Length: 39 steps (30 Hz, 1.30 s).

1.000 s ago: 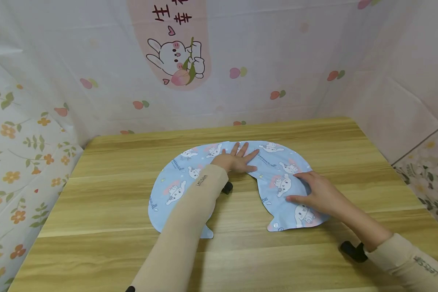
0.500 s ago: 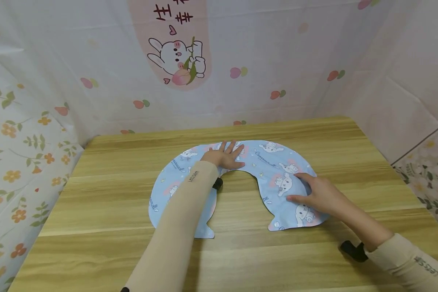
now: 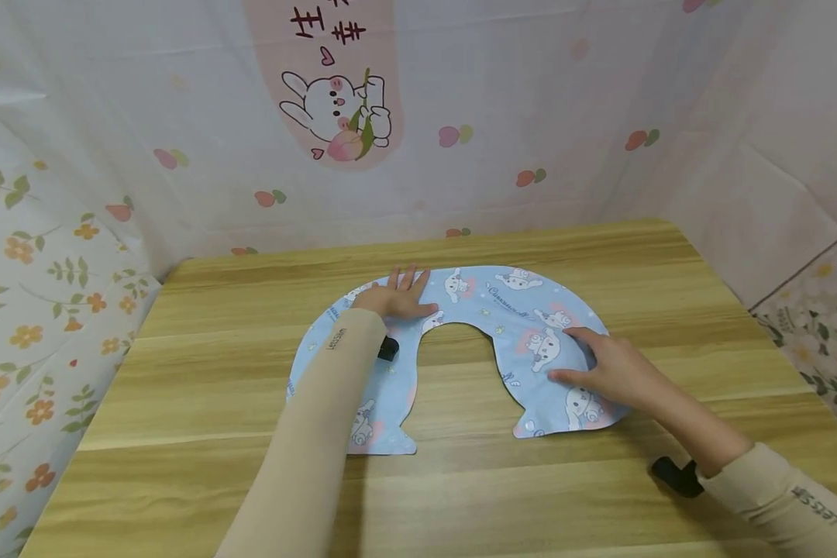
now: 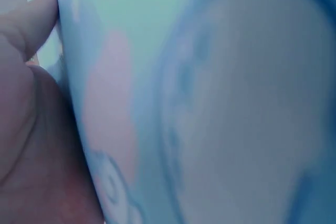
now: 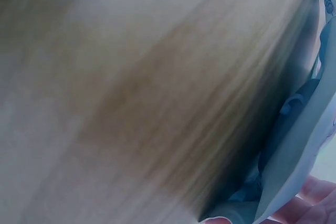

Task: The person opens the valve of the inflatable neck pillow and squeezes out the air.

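Observation:
A light-blue U-shaped fabric piece [image 3: 474, 294], printed with white long-eared cartoon figures, lies with its curve toward the wall and its two tips toward me. A small round snap shows at the right tip. My left hand [image 3: 397, 300] rests flat on the upper left of the curve, fingers spread; its forearm hides part of the left limb. In the left wrist view the printed fabric [image 4: 115, 108] fills most of the picture beside the palm. My right hand [image 3: 610, 372] grips the right limb's outer edge between thumb and fingers. The right wrist view shows the fabric edge [image 5: 299, 166] lifted, with bluer material inside.
The wood-grain table [image 3: 202, 372] extends around the fabric. A printed white curtain [image 3: 488, 101] hangs behind it, and flowered cloth [image 3: 42, 310] hangs at the left. Black wrist-camera mounts [image 3: 676, 477] sit at both wrists.
My left hand has slid leftward along the curve of the fabric, uncovering its top middle. The right hand keeps its place on the right limb.

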{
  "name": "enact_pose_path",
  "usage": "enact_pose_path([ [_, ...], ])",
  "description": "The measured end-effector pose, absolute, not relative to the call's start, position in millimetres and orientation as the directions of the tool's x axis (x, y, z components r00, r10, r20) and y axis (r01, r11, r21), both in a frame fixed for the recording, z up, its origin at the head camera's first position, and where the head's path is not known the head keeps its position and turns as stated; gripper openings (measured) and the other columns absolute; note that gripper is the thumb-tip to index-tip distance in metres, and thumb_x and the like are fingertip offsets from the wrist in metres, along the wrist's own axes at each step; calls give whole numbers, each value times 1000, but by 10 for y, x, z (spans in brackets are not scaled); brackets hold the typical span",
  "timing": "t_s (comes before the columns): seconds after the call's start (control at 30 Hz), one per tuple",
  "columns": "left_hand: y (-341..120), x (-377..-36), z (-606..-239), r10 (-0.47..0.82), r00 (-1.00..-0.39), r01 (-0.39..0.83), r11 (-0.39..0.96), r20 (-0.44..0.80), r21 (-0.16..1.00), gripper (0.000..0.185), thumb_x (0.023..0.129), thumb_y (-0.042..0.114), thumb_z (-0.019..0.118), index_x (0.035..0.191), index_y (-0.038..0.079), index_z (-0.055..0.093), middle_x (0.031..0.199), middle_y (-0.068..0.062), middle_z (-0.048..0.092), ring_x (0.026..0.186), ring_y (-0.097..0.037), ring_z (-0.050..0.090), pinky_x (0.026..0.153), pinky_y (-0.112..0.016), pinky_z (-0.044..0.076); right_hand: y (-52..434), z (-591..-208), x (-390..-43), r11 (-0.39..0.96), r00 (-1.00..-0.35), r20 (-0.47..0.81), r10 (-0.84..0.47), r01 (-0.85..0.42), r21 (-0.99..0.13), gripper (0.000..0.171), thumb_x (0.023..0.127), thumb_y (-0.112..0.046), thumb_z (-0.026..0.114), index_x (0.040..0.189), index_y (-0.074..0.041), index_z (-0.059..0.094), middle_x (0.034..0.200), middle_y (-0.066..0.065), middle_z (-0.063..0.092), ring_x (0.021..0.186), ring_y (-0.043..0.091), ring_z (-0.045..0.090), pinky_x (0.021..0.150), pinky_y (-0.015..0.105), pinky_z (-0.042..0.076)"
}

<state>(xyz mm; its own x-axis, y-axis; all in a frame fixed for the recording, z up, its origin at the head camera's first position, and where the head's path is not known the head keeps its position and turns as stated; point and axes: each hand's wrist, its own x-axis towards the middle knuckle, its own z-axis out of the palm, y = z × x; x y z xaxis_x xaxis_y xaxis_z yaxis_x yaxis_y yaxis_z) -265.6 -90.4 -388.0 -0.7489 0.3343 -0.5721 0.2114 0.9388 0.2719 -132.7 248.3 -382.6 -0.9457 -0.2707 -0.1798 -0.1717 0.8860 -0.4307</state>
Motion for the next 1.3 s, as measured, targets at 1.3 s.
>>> enact_pose_path([
  [1.3,-1582,-2336,-3865,445,-808,404,896,-386,186,85,95,51,61,161,20,18,169,-5,8,156,-33,3,118,-70,7,2487,-3856,-1296,875,-953,-162,-258,-159,-458,93,83,-60,71,145,2,43,141,34,50,128,54,49,99,65,43],
])
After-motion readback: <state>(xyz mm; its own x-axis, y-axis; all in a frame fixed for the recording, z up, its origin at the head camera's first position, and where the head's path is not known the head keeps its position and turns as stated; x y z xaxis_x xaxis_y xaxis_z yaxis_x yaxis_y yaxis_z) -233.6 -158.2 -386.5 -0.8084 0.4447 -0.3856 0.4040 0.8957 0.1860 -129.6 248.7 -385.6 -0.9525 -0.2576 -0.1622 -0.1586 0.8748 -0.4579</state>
